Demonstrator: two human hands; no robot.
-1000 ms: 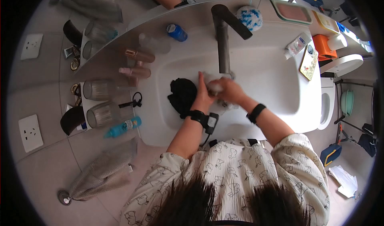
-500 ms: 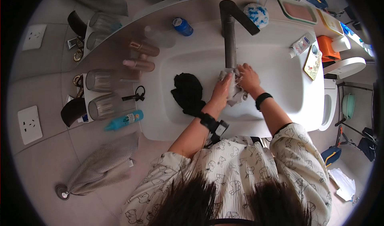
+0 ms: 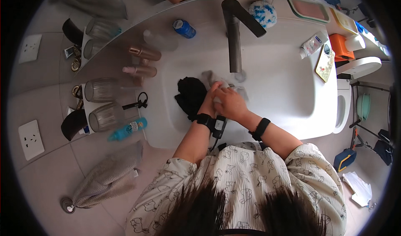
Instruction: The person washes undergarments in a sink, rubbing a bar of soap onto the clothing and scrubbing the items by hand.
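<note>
Rubbing seems in hand: the right hand (image 3: 232, 105) crosses the left hand (image 3: 209, 101) at a pale cloth (image 3: 211, 76) in the sink (image 3: 284, 77); whether either grips it, I cannot tell. The next move likely calls for firm hold, clear of the black cloth (image 3: 191, 95) at left.

And what a shirt (image 3: 242, 173) at six o'clock: cream, crinkled, dotted with black line-drawn animals, sleeves (image 3: 319, 177) loose! Left hand (image 3: 209, 99) bare, black band (image 3: 204, 119) at its wrist, boxy black module (image 3: 219, 126) at three o'clock, thin cable (image 3: 215, 144) trailing toward six. Right hand (image 3: 231, 106)? Bare, plain black wristband (image 3: 260, 129)!
</note>
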